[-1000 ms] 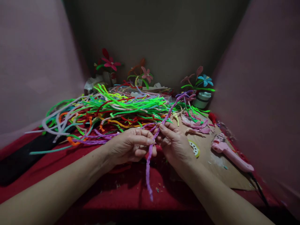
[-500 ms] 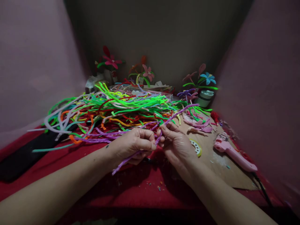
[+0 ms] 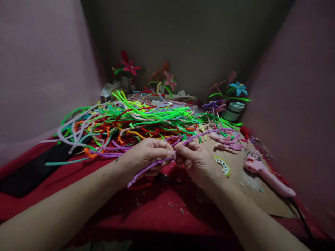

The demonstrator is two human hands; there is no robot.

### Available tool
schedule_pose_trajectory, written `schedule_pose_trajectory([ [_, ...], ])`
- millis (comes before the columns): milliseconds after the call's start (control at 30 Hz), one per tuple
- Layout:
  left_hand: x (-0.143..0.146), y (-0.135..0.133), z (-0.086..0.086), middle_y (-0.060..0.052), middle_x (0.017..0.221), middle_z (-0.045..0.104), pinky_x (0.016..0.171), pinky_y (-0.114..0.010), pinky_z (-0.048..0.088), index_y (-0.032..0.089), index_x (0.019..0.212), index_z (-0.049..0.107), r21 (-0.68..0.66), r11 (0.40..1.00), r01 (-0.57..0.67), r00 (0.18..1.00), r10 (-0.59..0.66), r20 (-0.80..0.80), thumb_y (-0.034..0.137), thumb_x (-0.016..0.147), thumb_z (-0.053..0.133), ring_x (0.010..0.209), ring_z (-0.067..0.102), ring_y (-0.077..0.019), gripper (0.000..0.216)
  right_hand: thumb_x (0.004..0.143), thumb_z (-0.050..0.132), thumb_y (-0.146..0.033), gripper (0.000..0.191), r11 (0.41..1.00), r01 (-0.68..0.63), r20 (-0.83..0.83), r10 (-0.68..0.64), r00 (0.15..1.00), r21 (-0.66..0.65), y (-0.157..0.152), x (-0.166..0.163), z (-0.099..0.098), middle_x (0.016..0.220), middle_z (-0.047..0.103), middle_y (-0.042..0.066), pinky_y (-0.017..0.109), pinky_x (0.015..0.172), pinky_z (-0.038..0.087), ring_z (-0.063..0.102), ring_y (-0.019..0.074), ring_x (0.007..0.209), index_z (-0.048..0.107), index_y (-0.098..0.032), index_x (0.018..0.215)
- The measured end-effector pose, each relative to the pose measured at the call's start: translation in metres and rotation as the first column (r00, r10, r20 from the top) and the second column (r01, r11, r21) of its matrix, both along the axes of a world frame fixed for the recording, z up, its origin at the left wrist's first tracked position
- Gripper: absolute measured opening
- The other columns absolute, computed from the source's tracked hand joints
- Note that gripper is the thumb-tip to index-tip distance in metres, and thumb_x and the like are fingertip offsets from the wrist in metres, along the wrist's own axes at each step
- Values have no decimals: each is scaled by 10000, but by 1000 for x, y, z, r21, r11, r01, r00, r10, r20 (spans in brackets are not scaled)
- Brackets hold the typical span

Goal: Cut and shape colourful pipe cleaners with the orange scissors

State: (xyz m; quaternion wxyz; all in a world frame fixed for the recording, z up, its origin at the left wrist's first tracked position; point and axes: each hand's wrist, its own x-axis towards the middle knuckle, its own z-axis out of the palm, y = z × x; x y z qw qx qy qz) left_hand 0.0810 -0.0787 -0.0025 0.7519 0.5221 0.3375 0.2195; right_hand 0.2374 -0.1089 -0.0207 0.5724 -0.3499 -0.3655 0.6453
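Observation:
A twisted purple pipe cleaner [image 3: 209,132] runs through both my hands above the red cloth. My left hand [image 3: 150,157] pinches it near its middle, and one end hangs down to the lower left past my fingers. Close beside it, my right hand [image 3: 195,158] grips the same pipe cleaner between thumb and fingers, its longer end reaching out to the upper right. The fingertips of both hands nearly touch. Behind them lies a big heap of pipe cleaners [image 3: 157,113] in green, white, orange, red and purple.
On the right, a pink glue gun [image 3: 269,176] and a yellow-rimmed white ring [image 3: 223,166] lie on a cardboard sheet [image 3: 251,198]. Fuzzy flowers [image 3: 239,88] and a lidded jar [image 3: 232,111] stand at the back. A black flat item [image 3: 34,170] lies left on the red cloth [image 3: 146,216].
The purple pipe cleaner has tilted from steep to flatter, and my hands have come closer together at its middle. The whole view has shifted slightly.

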Motion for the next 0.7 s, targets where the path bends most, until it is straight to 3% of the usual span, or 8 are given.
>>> schedule_pose_trajectory([
  [200, -1, -1, 7, 64, 501, 380, 314, -136, 158, 151, 628, 459, -170, 983, 64, 997, -54, 63, 269, 719, 632, 358, 218, -12, 228, 719, 670, -315, 205, 997, -32, 118, 23, 993, 70, -2, 0, -2, 530, 523, -31, 208, 480, 328, 432, 65, 466, 595, -143, 635],
  [367, -5, 2, 7, 73, 503, 340, 311, -119, 147, 146, 652, 459, -297, 937, 182, 982, -160, 97, 264, 733, 642, 360, 206, -4, 232, 709, 679, -321, 228, 992, -116, 31, 115, 993, 40, -4, -2, -1, 489, 471, -54, 190, 446, 278, 377, 51, 435, 556, -151, 621],
  [433, -6, 2, 6, 57, 512, 385, 298, -116, 166, 135, 663, 487, -290, 937, 197, 979, -173, 106, 262, 736, 635, 350, 240, -5, 208, 700, 687, -323, 235, 992, -124, 18, 124, 992, 32, -4, -2, -1, 485, 473, -55, 188, 444, 279, 377, 51, 432, 552, -151, 614],
  [567, -6, 3, 4, -52, 636, 586, 345, -159, 369, 87, 715, 588, -140, 978, 157, 985, -145, 93, 226, 767, 569, 407, 482, -63, 150, 700, 685, -319, 202, 996, -81, 46, 79, 996, 39, -4, -2, 0, 532, 534, -30, 194, 467, 326, 433, 64, 458, 595, -148, 642],
  [700, -3, 4, 1, -40, 543, 576, 341, -176, 386, 80, 712, 604, -122, 976, 181, 981, -169, 100, 233, 797, 516, 355, 481, -76, 196, 694, 691, -251, 126, 998, -22, 67, 18, 998, 63, -4, -2, -1, 559, 544, -30, 189, 483, 332, 426, 60, 481, 630, -149, 655],
])
